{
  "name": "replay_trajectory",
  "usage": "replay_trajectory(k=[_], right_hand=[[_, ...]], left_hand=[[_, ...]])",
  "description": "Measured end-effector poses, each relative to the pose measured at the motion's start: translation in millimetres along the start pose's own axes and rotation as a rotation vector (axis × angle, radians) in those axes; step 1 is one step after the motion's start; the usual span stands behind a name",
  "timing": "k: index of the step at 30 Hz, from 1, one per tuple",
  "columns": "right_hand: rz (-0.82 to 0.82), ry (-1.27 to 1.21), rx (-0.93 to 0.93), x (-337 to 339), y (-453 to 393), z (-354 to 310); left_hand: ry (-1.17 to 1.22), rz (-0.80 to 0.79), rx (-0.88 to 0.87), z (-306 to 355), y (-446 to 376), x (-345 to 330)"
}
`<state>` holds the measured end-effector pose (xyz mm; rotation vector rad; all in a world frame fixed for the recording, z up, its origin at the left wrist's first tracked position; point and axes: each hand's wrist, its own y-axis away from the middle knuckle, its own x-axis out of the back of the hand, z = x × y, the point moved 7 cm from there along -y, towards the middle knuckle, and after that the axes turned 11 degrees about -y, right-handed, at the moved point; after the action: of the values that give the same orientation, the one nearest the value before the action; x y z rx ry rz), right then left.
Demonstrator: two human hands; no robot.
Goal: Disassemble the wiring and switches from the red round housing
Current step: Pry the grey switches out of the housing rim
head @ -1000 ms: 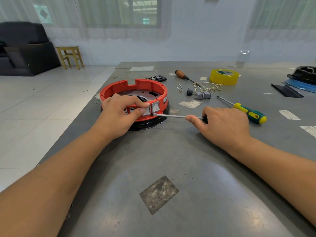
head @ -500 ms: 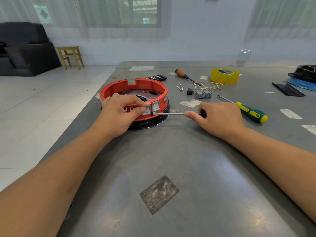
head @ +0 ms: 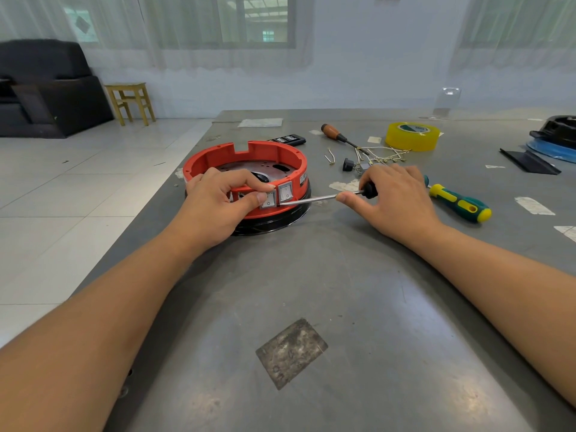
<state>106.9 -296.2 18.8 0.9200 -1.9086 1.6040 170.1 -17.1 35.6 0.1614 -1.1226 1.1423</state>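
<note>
The red round housing (head: 271,155) sits on a black base on the grey metal table (head: 343,291). Two white rocker switches (head: 285,192) are set in its near wall. My left hand (head: 218,204) grips the wall, fingers curled over the rim, thumb pressing the left switch. My right hand (head: 396,198) holds a black-handled screwdriver (head: 314,199); its steel tip rests between the two switches. Loose wires with terminals (head: 383,154) and removed switches lie behind my right hand.
A green-and-yellow screwdriver (head: 458,202) lies right of my right hand. Further back are a wooden-handled tool (head: 335,134), a yellow tape roll (head: 412,136), a black remote (head: 288,139) and black and blue parts (head: 554,138). The table's left edge runs beside the housing.
My right hand has slid up and toward the housing, raising the screwdriver handle while the tip stays at the switches. My left hand has kept its grip.
</note>
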Motion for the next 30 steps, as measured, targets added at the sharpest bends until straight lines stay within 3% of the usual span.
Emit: replay_trajectory(k=[9, 20, 30], right_hand=[[0.073, -0.072, -0.005, 8.1, 1.2, -3.6], [-0.043, 0.184, 0.09, 3.8, -4.3, -10.0], [-0.055, 0.135, 0.203, -21.3, -21.9, -42.0]], left_hand=[[0.021, -0.027, 0.027, -0.1, -0.9, -1.2], [0.008, 0.012, -0.031, 2.5, 0.0, 1.3], [0.025, -0.024, 0.005, 3.5, -1.9, -0.2]])
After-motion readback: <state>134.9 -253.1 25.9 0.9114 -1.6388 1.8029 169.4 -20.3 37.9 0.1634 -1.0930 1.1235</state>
